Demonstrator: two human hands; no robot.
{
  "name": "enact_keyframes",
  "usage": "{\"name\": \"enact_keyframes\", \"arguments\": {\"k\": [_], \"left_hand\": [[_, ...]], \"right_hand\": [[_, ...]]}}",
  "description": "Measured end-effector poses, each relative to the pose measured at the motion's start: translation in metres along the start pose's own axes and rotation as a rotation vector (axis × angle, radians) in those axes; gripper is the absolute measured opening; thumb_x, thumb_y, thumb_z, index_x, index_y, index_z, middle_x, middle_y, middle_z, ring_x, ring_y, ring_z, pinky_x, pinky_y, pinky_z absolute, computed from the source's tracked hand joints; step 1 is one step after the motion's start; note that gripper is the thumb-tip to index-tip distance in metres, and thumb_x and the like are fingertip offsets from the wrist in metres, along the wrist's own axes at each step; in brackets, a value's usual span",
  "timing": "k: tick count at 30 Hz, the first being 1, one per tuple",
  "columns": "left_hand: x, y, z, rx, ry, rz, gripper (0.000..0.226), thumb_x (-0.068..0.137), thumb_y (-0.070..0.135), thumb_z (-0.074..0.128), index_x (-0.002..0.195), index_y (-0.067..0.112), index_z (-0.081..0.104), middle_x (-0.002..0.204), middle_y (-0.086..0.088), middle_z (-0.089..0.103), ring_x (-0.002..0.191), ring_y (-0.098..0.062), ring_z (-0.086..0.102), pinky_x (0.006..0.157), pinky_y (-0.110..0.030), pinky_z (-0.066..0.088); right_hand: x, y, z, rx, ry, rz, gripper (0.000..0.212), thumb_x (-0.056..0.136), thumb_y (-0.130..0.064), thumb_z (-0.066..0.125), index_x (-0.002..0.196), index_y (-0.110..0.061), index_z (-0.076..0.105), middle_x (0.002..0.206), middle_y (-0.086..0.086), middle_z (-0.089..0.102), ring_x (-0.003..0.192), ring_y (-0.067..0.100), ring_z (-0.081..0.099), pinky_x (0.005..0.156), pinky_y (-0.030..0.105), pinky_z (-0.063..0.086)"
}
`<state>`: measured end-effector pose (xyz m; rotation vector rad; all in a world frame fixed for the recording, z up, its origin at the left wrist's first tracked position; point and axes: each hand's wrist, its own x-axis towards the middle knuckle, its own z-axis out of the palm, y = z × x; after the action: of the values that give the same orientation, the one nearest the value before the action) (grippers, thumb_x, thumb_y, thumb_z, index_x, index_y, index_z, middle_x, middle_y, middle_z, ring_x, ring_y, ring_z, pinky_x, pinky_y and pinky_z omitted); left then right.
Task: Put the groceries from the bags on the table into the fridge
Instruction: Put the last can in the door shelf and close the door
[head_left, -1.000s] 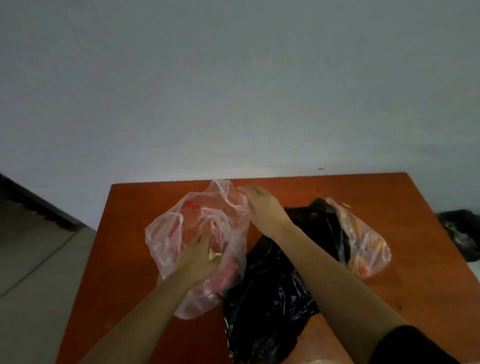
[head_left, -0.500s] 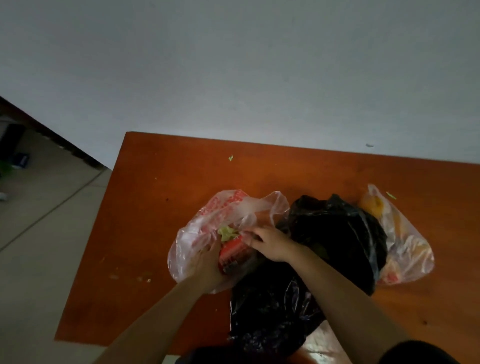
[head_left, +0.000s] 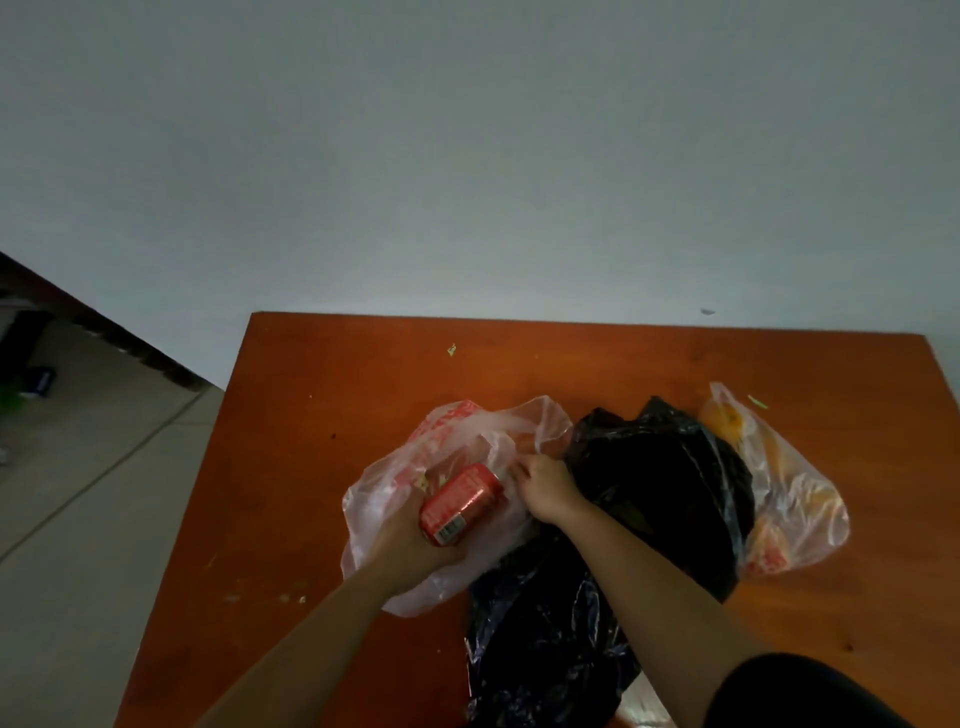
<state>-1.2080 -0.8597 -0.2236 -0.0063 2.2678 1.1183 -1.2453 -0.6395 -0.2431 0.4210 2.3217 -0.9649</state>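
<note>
A red drink can (head_left: 460, 503) lies tilted in my left hand (head_left: 415, 540), whose fingers grip it just above the mouth of a thin pink-printed plastic bag (head_left: 452, 441). My right hand (head_left: 545, 488) pinches the right edge of that bag's opening, holding it open. The bag rests on the orange-brown table (head_left: 311, 467). To its right lies a crumpled black plastic bag (head_left: 660, 483), its contents hidden. Further right sits a clear bag (head_left: 789, 514) with orange fruit showing through.
The table's back edge meets a pale wall (head_left: 467, 156). Tiled floor (head_left: 93, 493) lies to the left, with dark objects at the far left edge. Small green scraps (head_left: 451, 350) dot the tabletop.
My left hand has lifted the red can out of the pink bag's mouth; a second ago it was reaching inside. My right hand dropped from the bag's top rim to its right edge.
</note>
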Motion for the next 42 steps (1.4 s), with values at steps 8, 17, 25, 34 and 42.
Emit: {"name": "enact_keyframes", "arguments": {"k": [8,17,25,34,42], "left_hand": [[-0.012,0.08,-0.053,-0.113,0.088,0.297,0.092,0.05,0.05,0.091,0.128,0.034,0.045,0.113,0.01,0.063,0.096,-0.007,0.068,0.078,-0.03,0.06],[-0.05,0.207,0.0,-0.358,-0.082,0.621,0.08,0.074,-0.01,0.077,0.135,0.026,0.039,0.121,0.004,0.054,0.102,-0.004,0.064,0.081,-0.025,0.057],[-0.174,0.313,0.134,-0.486,-0.417,0.764,0.055,0.084,0.031,0.074,0.129,0.021,0.045,0.124,0.001,0.055,0.114,-0.015,0.06,0.086,-0.025,0.057],[-0.434,0.357,0.337,-0.436,-0.937,0.925,0.062,0.07,0.035,0.076,0.121,0.016,0.045,0.121,-0.005,0.062,0.108,-0.018,0.066,0.085,-0.026,0.058],[-0.661,0.356,0.493,-0.37,-1.082,1.177,0.062,0.066,0.04,0.08,0.118,0.021,0.051,0.12,0.004,0.06,0.111,-0.016,0.064,0.091,-0.032,0.058]], "right_hand": [[-0.07,-0.061,-0.064,0.666,0.21,-0.102,0.047,0.103,-0.049,0.045,0.127,-0.014,0.065,0.116,0.01,0.071,0.108,0.028,0.068,0.089,0.036,0.057],[-0.218,-0.019,-0.129,0.967,0.636,-0.254,0.031,0.1,-0.052,0.05,0.116,-0.029,0.064,0.11,0.005,0.072,0.1,0.021,0.072,0.082,0.035,0.06],[-0.409,0.094,-0.142,1.071,1.164,-0.219,0.03,0.102,-0.048,0.047,0.122,-0.03,0.061,0.114,0.003,0.066,0.102,0.021,0.069,0.077,0.032,0.061],[-0.711,0.252,-0.073,1.056,1.694,-0.097,0.041,0.104,-0.047,0.043,0.129,-0.019,0.059,0.117,0.011,0.065,0.11,0.027,0.066,0.071,0.026,0.059],[-0.948,0.36,0.003,0.876,1.906,-0.046,0.034,0.105,-0.044,0.04,0.137,-0.035,0.051,0.119,0.0,0.063,0.112,0.017,0.062,0.075,0.026,0.059]]}}
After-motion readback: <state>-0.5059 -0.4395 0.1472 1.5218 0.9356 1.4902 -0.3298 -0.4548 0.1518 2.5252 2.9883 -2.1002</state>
